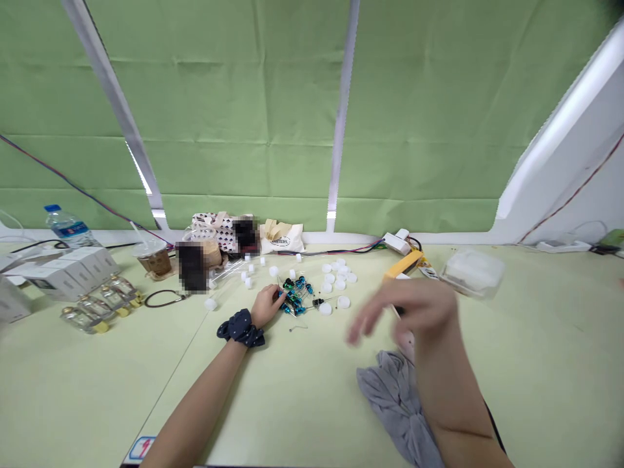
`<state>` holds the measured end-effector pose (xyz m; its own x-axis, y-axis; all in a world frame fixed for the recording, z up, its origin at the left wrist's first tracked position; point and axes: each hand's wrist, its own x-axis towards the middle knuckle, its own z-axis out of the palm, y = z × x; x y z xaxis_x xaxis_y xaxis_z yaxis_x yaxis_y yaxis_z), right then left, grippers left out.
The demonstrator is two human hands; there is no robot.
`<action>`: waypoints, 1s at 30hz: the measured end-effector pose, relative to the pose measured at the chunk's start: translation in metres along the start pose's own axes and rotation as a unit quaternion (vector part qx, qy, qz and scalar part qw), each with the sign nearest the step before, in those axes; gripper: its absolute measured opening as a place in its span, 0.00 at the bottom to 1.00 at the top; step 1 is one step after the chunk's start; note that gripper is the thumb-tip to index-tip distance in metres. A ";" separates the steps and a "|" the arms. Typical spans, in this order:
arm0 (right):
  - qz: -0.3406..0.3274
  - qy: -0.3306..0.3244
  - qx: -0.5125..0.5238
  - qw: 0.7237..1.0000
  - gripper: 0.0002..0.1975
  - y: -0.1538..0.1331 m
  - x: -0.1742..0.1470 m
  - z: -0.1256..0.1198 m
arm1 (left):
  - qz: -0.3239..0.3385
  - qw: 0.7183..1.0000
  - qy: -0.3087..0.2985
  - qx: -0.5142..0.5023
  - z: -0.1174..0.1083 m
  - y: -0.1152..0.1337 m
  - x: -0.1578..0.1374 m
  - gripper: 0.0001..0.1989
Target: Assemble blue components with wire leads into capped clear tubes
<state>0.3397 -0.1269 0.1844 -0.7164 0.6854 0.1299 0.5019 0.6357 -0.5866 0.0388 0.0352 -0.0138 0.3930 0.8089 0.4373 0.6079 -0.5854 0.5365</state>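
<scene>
My left hand [267, 304], with a dark dotted scrunchie [242, 329] on the wrist, rests at the left edge of a pile of small blue, green and black parts with thin stems [295, 298]. Its fingers are curled together against the pile; what they pinch is too small to make out. Motion blurs my right hand [404, 311], raised over the table to the right of the pile. Its fingers hang apart and no object shows in them. Loose white round caps [340, 274] lie just right of the pile. One thin piece [298, 327] lies in front.
At left stand glass bottles with gold tops [103, 302], white boxes [68, 273], an iced drink cup [152, 257] and a water bottle [68, 225]. A grey cloth [397, 403] lies beneath my right forearm. Farther right sits a translucent plastic container [472, 270].
</scene>
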 end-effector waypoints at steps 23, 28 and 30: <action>0.235 0.091 -0.313 0.916 0.17 0.120 0.135 0.133 | -0.097 0.978 0.007 -0.185 -0.002 -0.014 0.002 0.09; 0.211 0.105 -0.285 0.929 0.13 0.111 0.136 0.131 | -0.093 0.980 0.012 -0.175 -0.004 -0.018 0.002 0.13; 0.216 0.077 -0.274 0.934 0.11 0.109 0.137 0.131 | -0.094 0.979 0.010 -0.180 -0.005 -0.019 0.002 0.14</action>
<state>0.2327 -0.0107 0.0333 -0.3329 0.9360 0.1145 0.9306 0.3457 -0.1202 0.0248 0.0475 -0.0191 0.2815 0.9049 0.3191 0.3846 -0.4111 0.8265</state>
